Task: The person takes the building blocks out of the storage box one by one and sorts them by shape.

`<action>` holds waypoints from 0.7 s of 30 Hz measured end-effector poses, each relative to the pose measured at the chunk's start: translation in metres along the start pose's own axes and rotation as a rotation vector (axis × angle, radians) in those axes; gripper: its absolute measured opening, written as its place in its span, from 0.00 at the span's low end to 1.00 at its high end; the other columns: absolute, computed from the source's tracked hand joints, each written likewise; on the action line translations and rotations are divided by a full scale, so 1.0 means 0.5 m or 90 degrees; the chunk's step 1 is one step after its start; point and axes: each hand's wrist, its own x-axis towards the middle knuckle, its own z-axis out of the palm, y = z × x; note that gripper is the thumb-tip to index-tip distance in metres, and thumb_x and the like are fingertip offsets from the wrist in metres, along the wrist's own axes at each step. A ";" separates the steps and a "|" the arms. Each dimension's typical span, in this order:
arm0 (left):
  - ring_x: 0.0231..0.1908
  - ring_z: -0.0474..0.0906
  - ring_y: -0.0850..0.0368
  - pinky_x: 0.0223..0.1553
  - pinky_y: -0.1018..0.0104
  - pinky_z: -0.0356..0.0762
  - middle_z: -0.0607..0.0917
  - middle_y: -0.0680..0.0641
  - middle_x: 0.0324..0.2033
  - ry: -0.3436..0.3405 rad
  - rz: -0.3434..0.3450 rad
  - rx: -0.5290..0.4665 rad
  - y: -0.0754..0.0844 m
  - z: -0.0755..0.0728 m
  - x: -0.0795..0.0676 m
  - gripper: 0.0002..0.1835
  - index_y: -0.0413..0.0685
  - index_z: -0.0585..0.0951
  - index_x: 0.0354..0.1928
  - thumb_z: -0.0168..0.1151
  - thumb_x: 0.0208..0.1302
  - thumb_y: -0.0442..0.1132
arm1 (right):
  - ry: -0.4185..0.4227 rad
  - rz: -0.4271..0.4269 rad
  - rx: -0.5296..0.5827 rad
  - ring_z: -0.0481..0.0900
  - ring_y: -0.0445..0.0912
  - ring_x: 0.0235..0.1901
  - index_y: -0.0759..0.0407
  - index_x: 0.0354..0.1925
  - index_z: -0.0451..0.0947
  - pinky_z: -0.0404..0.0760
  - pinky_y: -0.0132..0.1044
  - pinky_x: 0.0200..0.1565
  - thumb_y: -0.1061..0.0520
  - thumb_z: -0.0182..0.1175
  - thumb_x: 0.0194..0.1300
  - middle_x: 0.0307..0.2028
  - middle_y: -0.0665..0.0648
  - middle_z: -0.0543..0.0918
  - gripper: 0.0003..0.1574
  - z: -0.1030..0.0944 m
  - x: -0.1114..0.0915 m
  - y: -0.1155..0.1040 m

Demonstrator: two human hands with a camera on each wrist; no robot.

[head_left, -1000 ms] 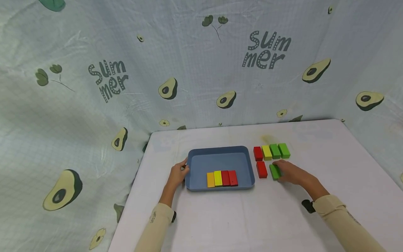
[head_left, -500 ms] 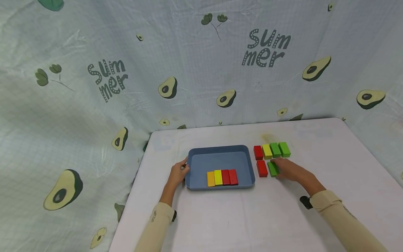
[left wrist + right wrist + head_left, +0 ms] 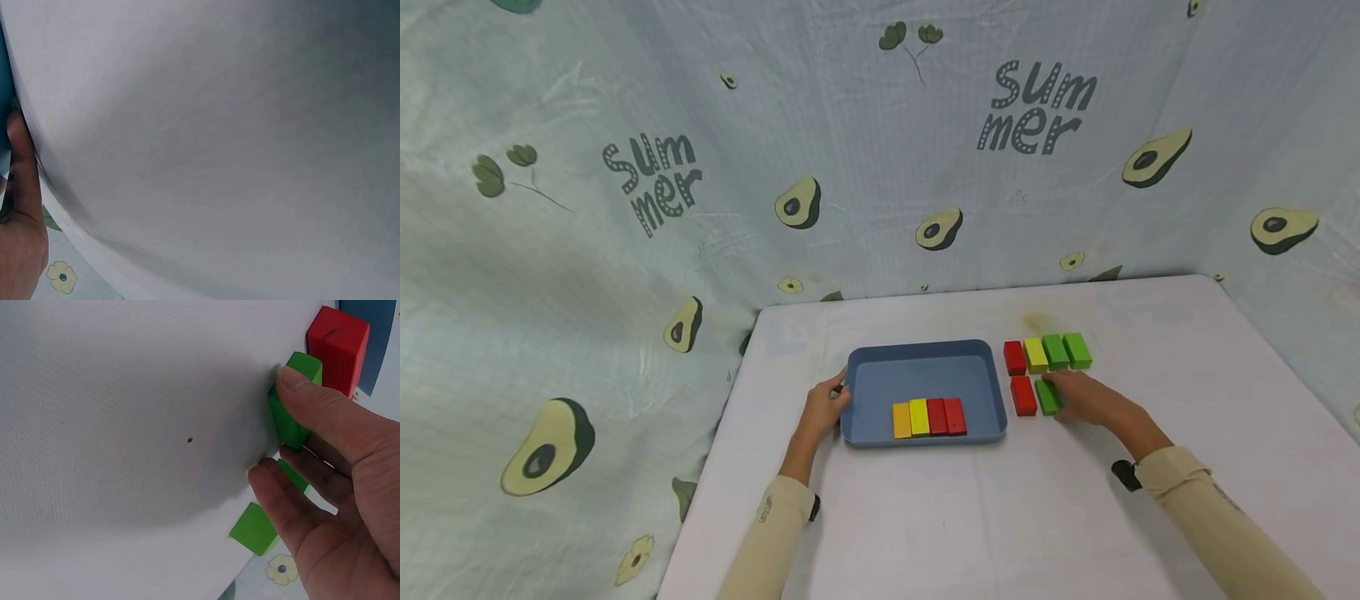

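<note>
In the head view my left hand (image 3: 822, 408) is at the left side of a blue-grey tray (image 3: 917, 373). Its fingertips touch the tray's outer wall, and one finger (image 3: 22, 165) lies fairly straight there in the left wrist view. Beyond the tray's right side, my right hand (image 3: 1086, 398) pinches a green block (image 3: 1047, 398) between thumb and fingers, low at the table. That block (image 3: 289, 422) stands just beside a red block (image 3: 339, 353) in the right wrist view, with a narrow gap between them in the head view.
Along the tray's front wall lie an orange block (image 3: 902, 421), a yellow block (image 3: 919, 417) and two red blocks (image 3: 946, 417). Behind my right hand, a red block (image 3: 1015, 358), a yellow block (image 3: 1035, 355) and two green blocks (image 3: 1067, 351) form a row on the white table (image 3: 917, 525).
My right hand has shifted slightly left with the green block, bringing it nearer the red block in the front row. My left hand stays at the tray; the head view has tilted a little.
</note>
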 end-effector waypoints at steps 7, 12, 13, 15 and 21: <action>0.14 0.61 0.61 0.17 0.67 0.64 0.80 0.43 0.34 0.004 0.000 0.006 -0.001 0.001 0.004 0.26 0.44 0.70 0.65 0.54 0.64 0.34 | -0.008 0.006 0.010 0.69 0.62 0.53 0.73 0.61 0.64 0.70 0.55 0.53 0.62 0.72 0.49 0.55 0.71 0.71 0.44 -0.009 0.000 -0.004; 0.15 0.63 0.60 0.18 0.67 0.64 0.81 0.43 0.34 0.003 -0.009 0.013 -0.001 0.000 0.005 0.26 0.45 0.70 0.65 0.54 0.64 0.35 | -0.013 0.012 0.023 0.68 0.63 0.54 0.73 0.62 0.64 0.69 0.56 0.53 0.62 0.72 0.49 0.55 0.71 0.71 0.44 -0.011 0.000 -0.008; 0.15 0.63 0.60 0.18 0.67 0.65 0.81 0.44 0.34 0.001 -0.011 0.014 -0.001 0.000 0.004 0.26 0.45 0.70 0.65 0.54 0.64 0.35 | -0.013 0.013 0.024 0.68 0.63 0.54 0.73 0.62 0.64 0.69 0.56 0.53 0.62 0.72 0.49 0.55 0.71 0.71 0.44 -0.011 -0.001 -0.009; 0.15 0.64 0.60 0.18 0.66 0.65 0.81 0.43 0.34 0.000 -0.015 0.013 0.000 0.001 0.003 0.26 0.46 0.70 0.65 0.55 0.64 0.35 | -0.013 0.012 0.026 0.68 0.63 0.54 0.74 0.62 0.64 0.69 0.56 0.53 0.62 0.72 0.49 0.56 0.71 0.71 0.45 -0.011 -0.001 -0.009; 0.16 0.65 0.60 0.18 0.66 0.66 0.81 0.43 0.34 0.007 -0.007 0.008 0.000 0.003 0.003 0.25 0.44 0.70 0.65 0.55 0.64 0.34 | -0.009 0.008 0.021 0.68 0.62 0.54 0.73 0.62 0.64 0.69 0.56 0.53 0.60 0.72 0.49 0.55 0.71 0.71 0.46 -0.010 0.003 -0.005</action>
